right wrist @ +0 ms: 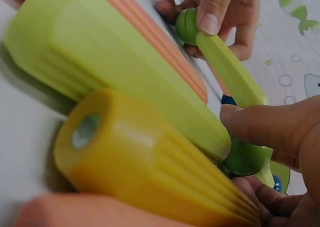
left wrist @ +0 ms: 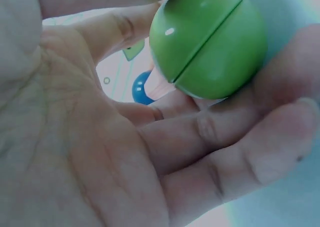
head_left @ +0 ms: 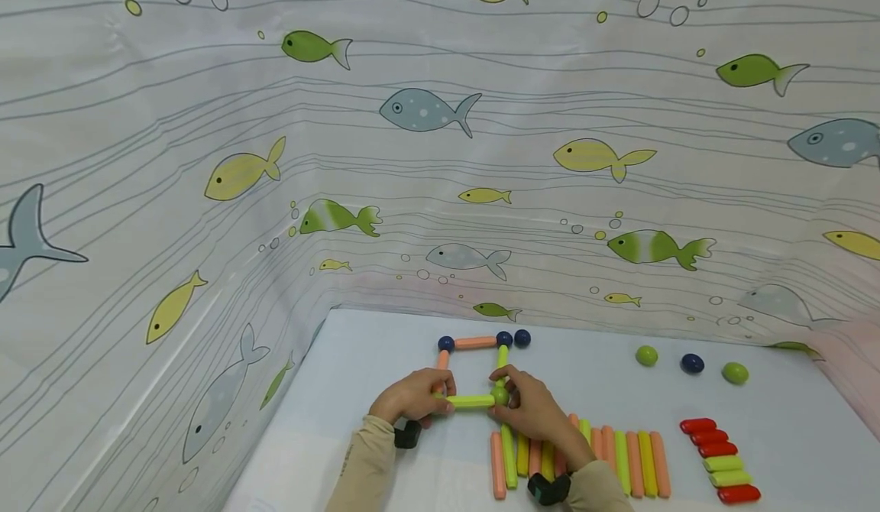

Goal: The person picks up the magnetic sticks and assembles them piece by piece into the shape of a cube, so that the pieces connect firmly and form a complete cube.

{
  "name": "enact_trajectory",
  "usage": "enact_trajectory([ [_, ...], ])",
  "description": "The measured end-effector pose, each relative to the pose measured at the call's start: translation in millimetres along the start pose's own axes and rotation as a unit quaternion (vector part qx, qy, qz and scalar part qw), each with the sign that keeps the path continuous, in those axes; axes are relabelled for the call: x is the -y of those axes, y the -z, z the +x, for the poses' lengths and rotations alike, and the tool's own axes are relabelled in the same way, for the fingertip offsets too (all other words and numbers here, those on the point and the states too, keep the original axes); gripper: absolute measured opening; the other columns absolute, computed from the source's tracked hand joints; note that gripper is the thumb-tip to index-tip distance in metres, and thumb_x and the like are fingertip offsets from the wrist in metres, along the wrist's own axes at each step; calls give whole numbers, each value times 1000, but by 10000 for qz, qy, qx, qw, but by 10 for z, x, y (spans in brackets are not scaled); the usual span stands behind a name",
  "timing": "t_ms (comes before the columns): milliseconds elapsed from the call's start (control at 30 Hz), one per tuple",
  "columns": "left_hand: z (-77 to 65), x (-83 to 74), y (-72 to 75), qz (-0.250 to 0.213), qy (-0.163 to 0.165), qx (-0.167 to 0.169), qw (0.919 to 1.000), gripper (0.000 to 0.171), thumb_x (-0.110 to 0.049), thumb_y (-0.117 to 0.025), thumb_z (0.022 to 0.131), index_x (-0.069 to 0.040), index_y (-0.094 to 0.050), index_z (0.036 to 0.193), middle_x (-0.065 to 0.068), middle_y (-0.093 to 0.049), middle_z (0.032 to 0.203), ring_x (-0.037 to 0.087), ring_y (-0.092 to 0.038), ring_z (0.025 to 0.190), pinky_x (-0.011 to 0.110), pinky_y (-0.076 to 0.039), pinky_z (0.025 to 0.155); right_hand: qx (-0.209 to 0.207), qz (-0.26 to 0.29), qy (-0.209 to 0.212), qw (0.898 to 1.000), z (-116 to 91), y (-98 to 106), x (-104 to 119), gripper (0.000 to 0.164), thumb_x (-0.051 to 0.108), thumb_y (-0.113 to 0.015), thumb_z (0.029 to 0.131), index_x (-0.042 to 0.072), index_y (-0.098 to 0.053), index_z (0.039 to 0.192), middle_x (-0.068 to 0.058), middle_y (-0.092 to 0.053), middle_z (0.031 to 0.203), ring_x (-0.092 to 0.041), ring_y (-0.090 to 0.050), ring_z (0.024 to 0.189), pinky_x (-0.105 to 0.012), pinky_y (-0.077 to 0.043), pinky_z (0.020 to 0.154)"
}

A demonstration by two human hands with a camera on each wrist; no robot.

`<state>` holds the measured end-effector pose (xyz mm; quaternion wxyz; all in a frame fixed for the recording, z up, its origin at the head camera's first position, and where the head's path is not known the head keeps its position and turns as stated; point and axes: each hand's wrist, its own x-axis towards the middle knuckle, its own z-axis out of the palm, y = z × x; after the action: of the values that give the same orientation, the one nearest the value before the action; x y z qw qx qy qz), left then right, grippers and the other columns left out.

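A square frame of rods and balls lies on the table. Its far side is an orange rod between two dark blue balls; an orange rod forms the left side and a yellow-green rod the right. The near side is another yellow-green rod. My left hand grips the green ball at the near left corner, mostly hidden in the head view. At the near right corner my right hand holds a second green ball between thumb and fingers.
A row of orange, yellow and green rods lies under and beside my right forearm. Short red and green rods are stacked at the right. Green and blue balls sit behind them. One loose blue ball is beside the far right corner.
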<state>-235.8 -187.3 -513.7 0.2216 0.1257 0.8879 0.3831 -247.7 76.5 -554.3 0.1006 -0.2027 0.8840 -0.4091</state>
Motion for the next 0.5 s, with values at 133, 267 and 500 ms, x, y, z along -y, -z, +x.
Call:
enact_trajectory([
  [133, 16, -36, -24, 101, -9, -162, 9998, 17, -6, -80, 94, -14, -65, 99, 7, -55, 90, 17, -61, 56, 26, -51, 49, -16, 55, 69, 10000, -3, 22, -34, 48, 25, -85, 90, 16, -63, 132, -4, -63, 106, -13, -54, 79, -24, -46, 64],
  [267, 26, -60, -38, 690, 8, -497, 9964, 16, -8, -81, 93, -14, -66, 96, 9, -52, 95, 17, -57, 68, 27, -48, 57, -12, 156, 107, 9998, -10, 52, -56, 44, 23, -83, 91, 16, -64, 130, -4, -63, 106, -14, -55, 80, -24, -47, 65],
  [500, 35, -112, -80, 1163, 54, -719, 9906, 13, -14, -82, 93, -15, -70, 99, 11, -55, 104, 21, -51, 85, 36, -43, 71, 14, 171, 118, 9998, -16, 61, -84, 43, 24, -82, 93, 15, -65, 131, -4, -64, 107, -14, -55, 81, -24, -47, 67],
])
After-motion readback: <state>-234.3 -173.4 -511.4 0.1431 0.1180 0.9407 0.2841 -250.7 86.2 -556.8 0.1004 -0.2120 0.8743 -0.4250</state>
